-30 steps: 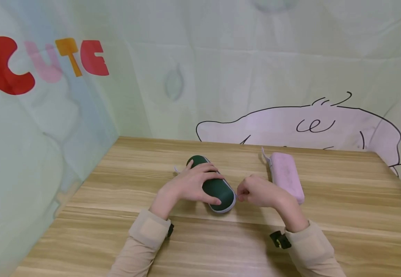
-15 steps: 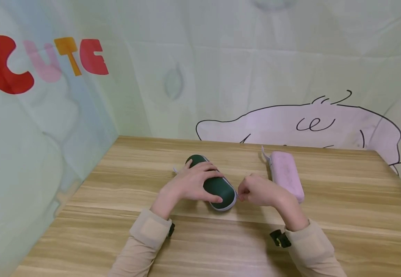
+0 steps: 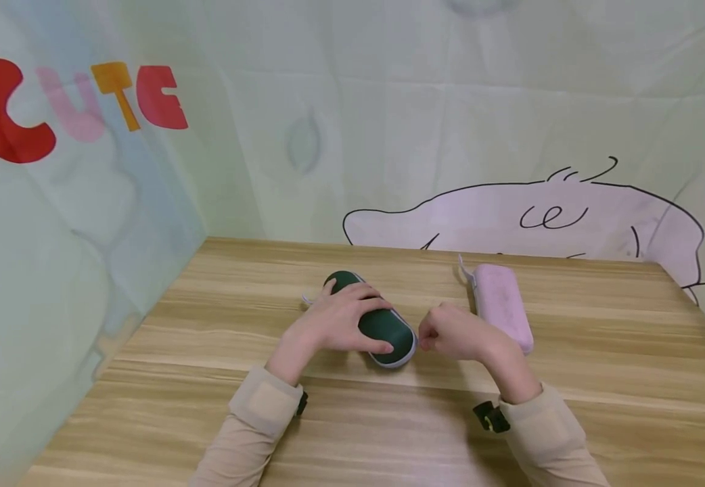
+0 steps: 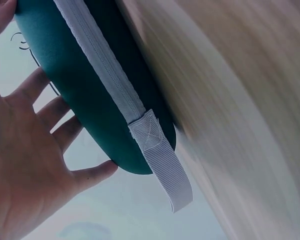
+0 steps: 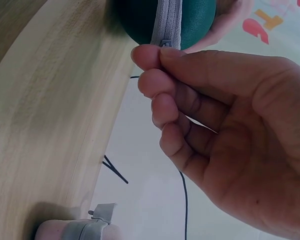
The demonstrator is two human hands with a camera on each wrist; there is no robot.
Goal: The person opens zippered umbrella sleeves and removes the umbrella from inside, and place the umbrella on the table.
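Note:
A dark green zippered case (image 3: 387, 333) with rounded ends lies slantwise on the table, a pale grey zipper (image 4: 102, 60) running along its side. My left hand (image 3: 335, 320) grips it from above, fingers spread across the top and thumb near its closer end. A ribbed grey fabric loop (image 4: 167, 167) sticks out from its far end. At the closer end, my right hand (image 3: 455, 331) pinches the zipper pull (image 5: 166, 44) between thumb and index finger, the other fingers curled. The pull's tip is hidden by those fingers, and the zipper appears closed in both wrist views.
A pink zippered case (image 3: 502, 304) with a grey loop at its far end lies just beyond the right hand. The wooden table (image 3: 377, 433) meets a printed cloth backdrop (image 3: 389, 135) at its back and left edges.
Both hands keep their holds on the green case and its zipper pull. The head view has shifted slightly, and the case's position on the table looks nearly the same.

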